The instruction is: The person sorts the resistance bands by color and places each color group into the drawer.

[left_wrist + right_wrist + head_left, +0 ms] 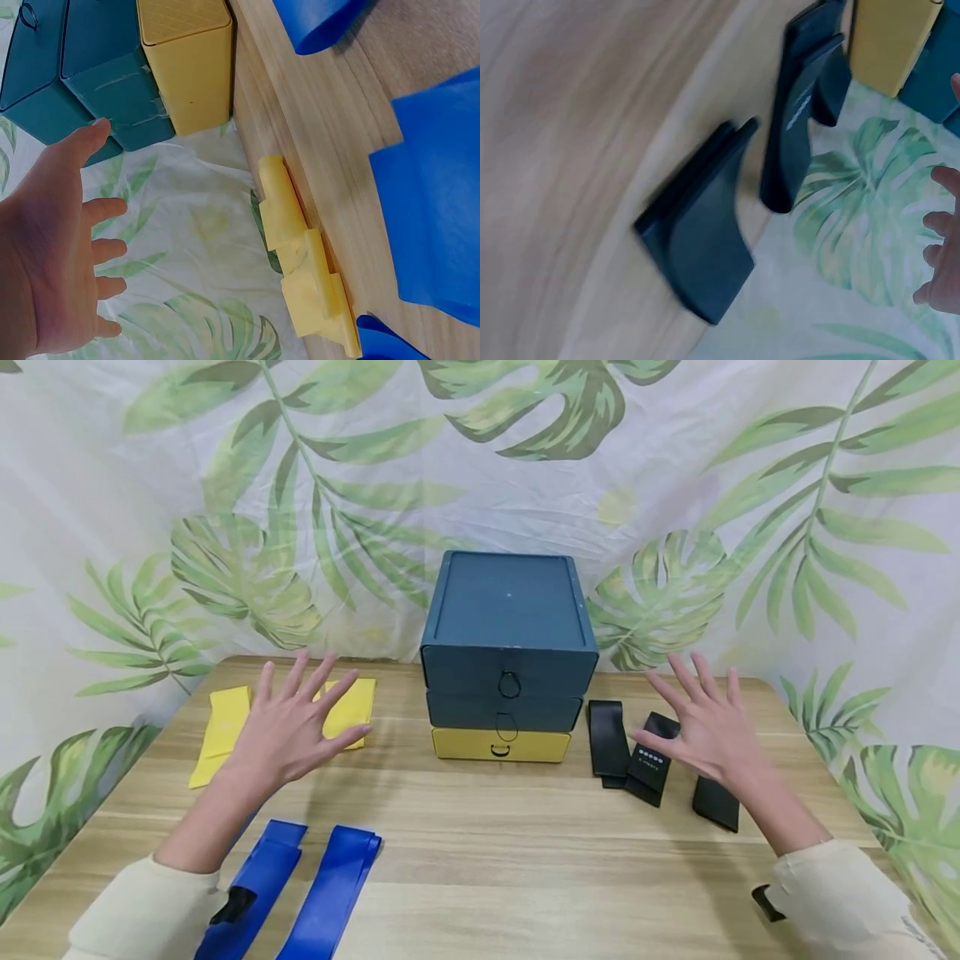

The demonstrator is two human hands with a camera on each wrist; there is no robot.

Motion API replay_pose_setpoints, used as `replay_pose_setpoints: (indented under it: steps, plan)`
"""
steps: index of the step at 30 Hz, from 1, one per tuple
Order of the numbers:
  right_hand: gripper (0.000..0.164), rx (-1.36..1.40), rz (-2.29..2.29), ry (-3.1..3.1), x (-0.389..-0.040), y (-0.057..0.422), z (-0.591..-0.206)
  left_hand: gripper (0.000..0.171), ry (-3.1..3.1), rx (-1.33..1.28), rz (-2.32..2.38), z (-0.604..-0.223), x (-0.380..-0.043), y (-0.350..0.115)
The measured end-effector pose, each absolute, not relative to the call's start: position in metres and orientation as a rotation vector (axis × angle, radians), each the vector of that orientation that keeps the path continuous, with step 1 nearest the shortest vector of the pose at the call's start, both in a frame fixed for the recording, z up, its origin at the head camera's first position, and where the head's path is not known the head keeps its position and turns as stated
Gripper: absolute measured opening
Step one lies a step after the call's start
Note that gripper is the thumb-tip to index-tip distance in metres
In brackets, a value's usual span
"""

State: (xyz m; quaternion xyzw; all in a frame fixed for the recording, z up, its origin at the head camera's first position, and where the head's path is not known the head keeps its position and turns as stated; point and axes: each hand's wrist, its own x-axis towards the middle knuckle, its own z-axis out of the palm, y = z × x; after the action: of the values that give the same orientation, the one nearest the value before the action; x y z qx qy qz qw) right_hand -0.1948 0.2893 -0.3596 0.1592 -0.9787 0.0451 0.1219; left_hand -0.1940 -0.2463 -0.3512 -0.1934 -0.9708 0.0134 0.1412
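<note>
- Left hand (pixel 295 731): grip apart, fingers straight and fanned, holding nothing; in the head view it partly hides the folded yellow bands (pixel 352 710).
- Right hand (pixel 707 731): grip likewise apart and empty, near the folded black bands (pixel 608 737) but clear of them in its wrist view.
- The yellow bands lie on the tabletop (pixel 480 852) left of the drawer unit (pixel 510 602); folding probably keeps long strips short and tidy.
- Folded blue bands (pixel 330 889) lie at the front left, nearer the person, with a gap that should let each be picked up singly.
- Of the black bands, right of the unit, two lie close together and one apart; grouping by colour likely keeps kinds from mixing.
- The unit stands at the back middle, its yellow drawer (pixel 465 745) lowest, pulls facing the person, presumably for easy reach.
</note>
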Motion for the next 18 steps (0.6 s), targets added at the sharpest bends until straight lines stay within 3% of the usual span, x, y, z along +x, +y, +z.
replay_pose_setpoints:
  steps: [11, 18]
  plan:
    - [0.087, 0.558, 0.387, -2.79, -0.201, 0.259, -0.337, 0.077, -2.848, -0.583, -0.087, -0.349, -0.197, -0.237]
    - [0.075, 0.675, 0.945, -2.669, -0.203, 0.243, -0.322, 0.064, -2.865, -0.622, -0.265, -0.35, -0.204, -0.238]
